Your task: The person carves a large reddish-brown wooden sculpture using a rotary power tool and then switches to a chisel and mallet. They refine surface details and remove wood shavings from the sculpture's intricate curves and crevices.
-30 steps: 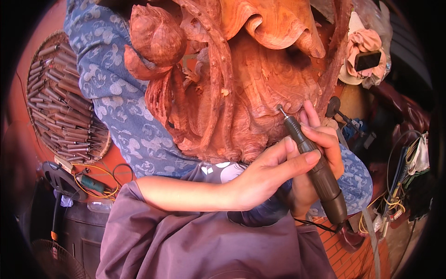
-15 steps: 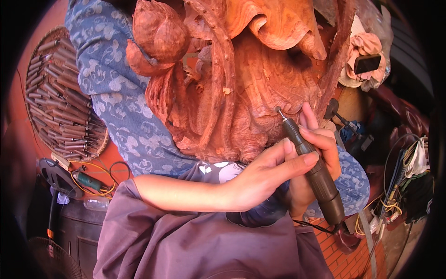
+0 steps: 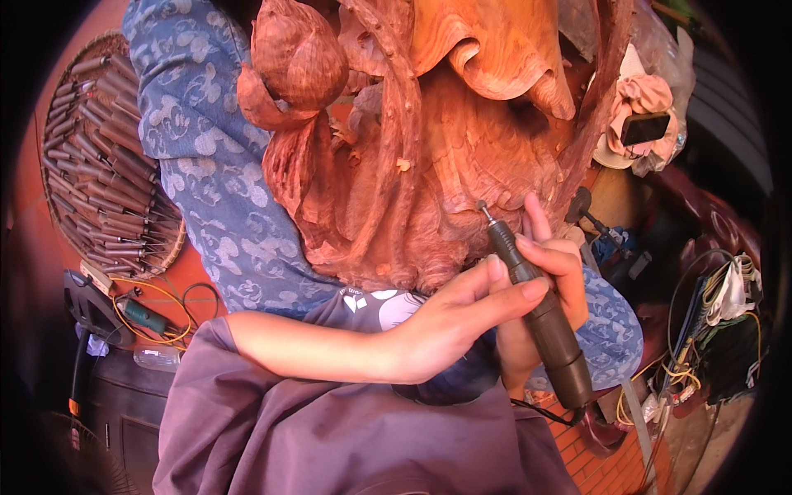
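Observation:
A dark rotary carving tool [image 3: 549,338] slants up and to the left, its small round burr [image 3: 482,205] at the lower surface of a reddish wood carving [image 3: 462,165]. Whether the burr touches the wood I cannot tell. My left hand [image 3: 445,322] reaches across from the left, thumb and fingers closed on the tool's body. From the far side my right hand [image 3: 565,268] wraps the same tool, some of its fingers extended toward the carving. The carving shows a rounded bud [image 3: 301,62], twisting stems and a paler curled leaf [image 3: 495,49].
A round wicker basket [image 3: 177,247] of wooden-handled tools lies at left, near a green power tool [image 3: 144,316] with a yellow cord. A phone [image 3: 646,128] rests on pink cloth at right. Cables and bags [image 3: 730,301] crowd the lower right. My patterned trouser legs flank the carving.
Both hands and the rotary tool have shifted a little left relative to the carving. The whole view has moved slightly. The grip looks the same.

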The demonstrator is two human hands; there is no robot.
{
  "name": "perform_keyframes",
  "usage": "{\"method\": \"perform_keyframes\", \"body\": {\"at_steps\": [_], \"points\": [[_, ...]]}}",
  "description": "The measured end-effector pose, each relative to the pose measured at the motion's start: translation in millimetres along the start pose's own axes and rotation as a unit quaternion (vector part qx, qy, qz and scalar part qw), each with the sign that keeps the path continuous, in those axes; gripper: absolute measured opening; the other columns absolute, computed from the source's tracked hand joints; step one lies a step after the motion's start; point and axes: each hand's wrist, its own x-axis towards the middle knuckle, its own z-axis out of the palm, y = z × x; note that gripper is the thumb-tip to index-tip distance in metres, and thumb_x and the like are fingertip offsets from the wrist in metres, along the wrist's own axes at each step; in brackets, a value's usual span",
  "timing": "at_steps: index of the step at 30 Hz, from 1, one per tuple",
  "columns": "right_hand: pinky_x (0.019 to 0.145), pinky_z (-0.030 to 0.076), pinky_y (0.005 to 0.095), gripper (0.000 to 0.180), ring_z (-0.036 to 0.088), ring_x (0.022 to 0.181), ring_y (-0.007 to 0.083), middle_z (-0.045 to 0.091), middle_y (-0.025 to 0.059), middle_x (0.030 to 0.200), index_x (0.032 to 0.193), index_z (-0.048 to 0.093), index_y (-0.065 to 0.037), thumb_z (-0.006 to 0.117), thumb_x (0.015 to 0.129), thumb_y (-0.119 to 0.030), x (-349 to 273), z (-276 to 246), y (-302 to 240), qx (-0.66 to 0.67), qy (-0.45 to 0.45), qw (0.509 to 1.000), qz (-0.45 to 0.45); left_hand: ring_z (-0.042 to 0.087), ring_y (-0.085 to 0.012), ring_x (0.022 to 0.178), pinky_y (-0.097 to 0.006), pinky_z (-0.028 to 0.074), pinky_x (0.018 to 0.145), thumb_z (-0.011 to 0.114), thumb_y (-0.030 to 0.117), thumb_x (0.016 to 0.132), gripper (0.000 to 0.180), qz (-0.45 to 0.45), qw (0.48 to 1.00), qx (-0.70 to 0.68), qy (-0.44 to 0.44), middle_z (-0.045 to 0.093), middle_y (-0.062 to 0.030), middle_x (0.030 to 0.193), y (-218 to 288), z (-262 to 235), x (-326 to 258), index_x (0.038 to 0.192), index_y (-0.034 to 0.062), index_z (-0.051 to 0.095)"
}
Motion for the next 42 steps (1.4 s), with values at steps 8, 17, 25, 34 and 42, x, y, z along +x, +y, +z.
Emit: {"method": "perform_keyframes", "body": {"at_steps": [8,17,25,34,42], "points": [[0.103,0.045,0.0611,0.016,0.063,0.074,0.0181,0.058,0.0097,0.078,0.095,0.066,0.001,0.072,0.08,-0.002,2,4,-5,0.002,0.001,1.0,0.004,0.05,-0.0129,0.119,-0.031,0.037,0.104,0.049,0.025,0.104,0.038,-0.003,1.0,0.001,-0.01,0.054,-0.0053,0.124,3,-3,-3,0.133,0.0004,0.045],[0.103,0.045,0.0608,0.017,0.061,0.072,0.0165,0.056,0.0087,0.077,0.094,0.065,0.001,0.074,0.079,-0.001,4,6,-3,0.004,-0.005,1.0,-0.007,0.049,-0.0119,0.12,-0.03,0.037,0.103,0.048,0.024,0.105,0.036,0.0,1.0,-0.009,0.006,0.053,-0.0044,0.125,6,1,-6,0.132,0.0008,0.046],[0.103,0.045,0.0608,0.016,0.063,0.073,0.0165,0.058,0.0093,0.078,0.093,0.066,0.001,0.072,0.079,0.001,7,7,-9,0.009,-0.041,0.999,-0.01,0.049,-0.0125,0.12,-0.03,0.036,0.104,0.048,0.025,0.105,0.038,0.004,1.0,-0.001,0.016,0.052,-0.0054,0.126,6,-2,-10,0.132,-0.0007,0.045],[0.102,0.046,0.0593,0.016,0.064,0.073,0.0171,0.06,0.01,0.079,0.092,0.067,0.001,0.073,0.077,0.002,7,7,-8,0.008,-0.035,0.999,-0.006,0.035,-0.0057,0.131,-0.029,0.023,0.112,0.041,0.02,0.107,0.033,-0.015,0.999,-0.031,-0.019,0.047,0.0004,0.132,4,-6,-11,0.134,0.0027,0.043],[0.103,0.046,0.0591,0.018,0.065,0.075,0.0176,0.061,0.01,0.079,0.093,0.067,0.001,0.074,0.077,0.001,8,6,-10,0.008,-0.015,1.0,0.008,0.049,-0.0124,0.12,-0.031,0.037,0.104,0.048,0.023,0.105,0.035,0.012,1.0,-0.004,0.014,0.053,-0.0048,0.126,2,-1,-6,0.133,0.0029,0.044]]}}
